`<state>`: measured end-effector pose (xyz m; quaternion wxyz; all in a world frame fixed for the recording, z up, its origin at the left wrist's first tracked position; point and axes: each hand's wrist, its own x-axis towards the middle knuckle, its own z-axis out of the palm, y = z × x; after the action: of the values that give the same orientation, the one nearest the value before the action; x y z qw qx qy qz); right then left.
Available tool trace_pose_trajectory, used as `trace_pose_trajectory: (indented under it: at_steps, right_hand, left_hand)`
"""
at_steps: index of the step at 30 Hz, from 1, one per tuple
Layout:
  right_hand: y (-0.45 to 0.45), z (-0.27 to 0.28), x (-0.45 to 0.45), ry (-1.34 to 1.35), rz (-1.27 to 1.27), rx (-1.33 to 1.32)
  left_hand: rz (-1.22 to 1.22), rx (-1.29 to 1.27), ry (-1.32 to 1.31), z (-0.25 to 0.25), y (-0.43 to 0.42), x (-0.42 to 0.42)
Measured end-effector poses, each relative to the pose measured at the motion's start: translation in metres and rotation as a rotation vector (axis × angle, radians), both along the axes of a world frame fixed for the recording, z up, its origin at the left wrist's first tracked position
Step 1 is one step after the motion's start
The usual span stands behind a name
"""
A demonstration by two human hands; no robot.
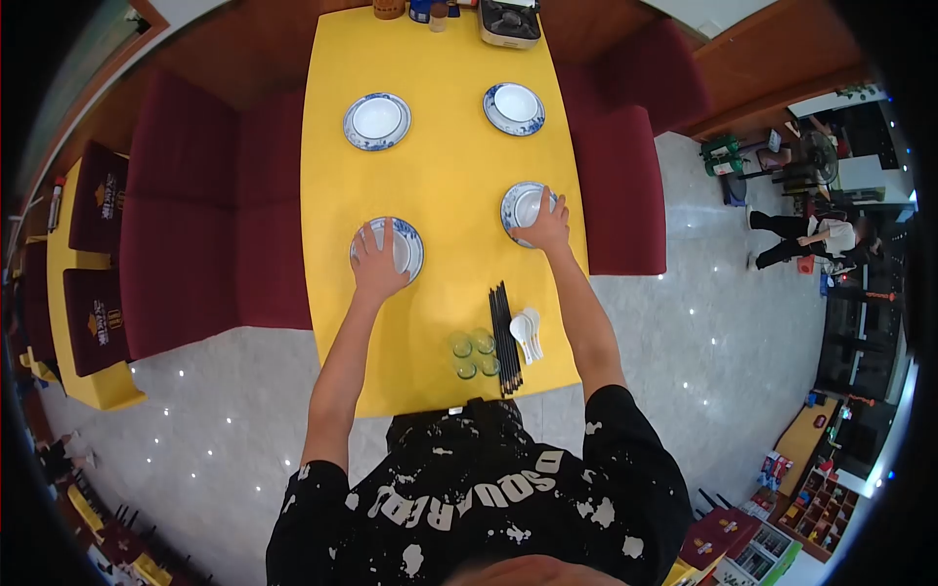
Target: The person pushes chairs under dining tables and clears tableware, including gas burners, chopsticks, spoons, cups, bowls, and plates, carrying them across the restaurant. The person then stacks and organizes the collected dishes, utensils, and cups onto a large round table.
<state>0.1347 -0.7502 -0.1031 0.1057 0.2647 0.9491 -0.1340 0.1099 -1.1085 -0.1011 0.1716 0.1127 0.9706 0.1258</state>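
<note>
My left hand [379,266] rests over a white bowl [402,252] that sits on a blue-and-white plate [417,256] at the near left of the yellow table [445,186]. Its fingers are spread across the bowl and hide part of it. On the right side, my right hand [545,226] reaches over another white bowl [526,204] on a blue-patterned plate [508,209]. The thumb and fingers there are apart, touching the bowl area. Close to my body lie several black chopsticks [503,337], white spoons [526,334] and several green-tinted glasses [474,354].
Farther up the table stand two more bowl-and-plate sets, one with a bowl [377,119] at left, one with a bowl [516,103] at right. A portable stove [510,23] is at the far end. Maroon benches [200,210] flank the table. A person [806,239] stands off to the right.
</note>
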Motion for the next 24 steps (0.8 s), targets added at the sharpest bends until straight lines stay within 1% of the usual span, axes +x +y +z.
trace_pose_trajectory:
  at_steps: [1,3,5,6,10,12,14,15,16,18,19,21,22,24]
  right_hand:
    - [0.005,-0.004,-0.005,-0.009,0.003,-0.019]
    - [0.014,-0.015,-0.01,-0.037,0.009,-0.066]
    - [0.018,-0.03,-0.006,0.069,0.038,-0.041]
    - [0.017,-0.033,-0.001,0.121,0.054,-0.031]
    - [0.021,-0.019,-0.016,0.153,0.0,-0.094]
    - [0.021,0.009,-0.045,0.314,0.015,-0.106]
    - [0.036,0.019,-0.092,0.449,0.036,-0.131]
    - [0.045,0.022,-0.117,0.505,0.051,-0.134]
    - [0.052,0.024,-0.144,0.494,0.06,-0.119]
    - [0.065,0.028,-0.195,0.423,0.057,-0.089]
    - [0.071,0.024,-0.214,0.371,0.058,-0.087]
    - [0.081,0.014,-0.246,0.274,0.073,-0.094]
    - [0.085,0.007,-0.255,0.271,0.114,-0.066]
    - [0.087,-0.005,-0.268,0.264,0.196,-0.015]
  left_hand:
    - [-0.007,0.024,-0.021,-0.005,-0.002,-0.002]
    - [-0.014,0.091,0.046,-0.013,-0.007,-0.004]
    - [-0.005,0.112,0.052,-0.017,-0.011,0.004]
    - [0.007,0.106,0.037,-0.012,-0.009,0.005]
    - [0.104,0.139,0.036,0.006,-0.001,-0.019]
    - [0.094,0.16,0.154,0.03,0.007,-0.053]
    - [0.065,0.167,0.242,0.053,0.024,-0.098]
    - [0.049,0.158,0.274,0.052,0.033,-0.132]
    - [0.034,0.148,0.307,0.052,0.041,-0.165]
    - [0.02,0.095,0.277,0.042,0.054,-0.227]
    - [0.022,0.056,0.214,0.037,0.059,-0.252]
    - [0.009,-0.016,0.116,0.033,0.065,-0.282]
    - [-0.006,-0.049,0.079,0.028,0.067,-0.293]
    - [-0.034,-0.101,0.129,0.016,0.071,-0.304]
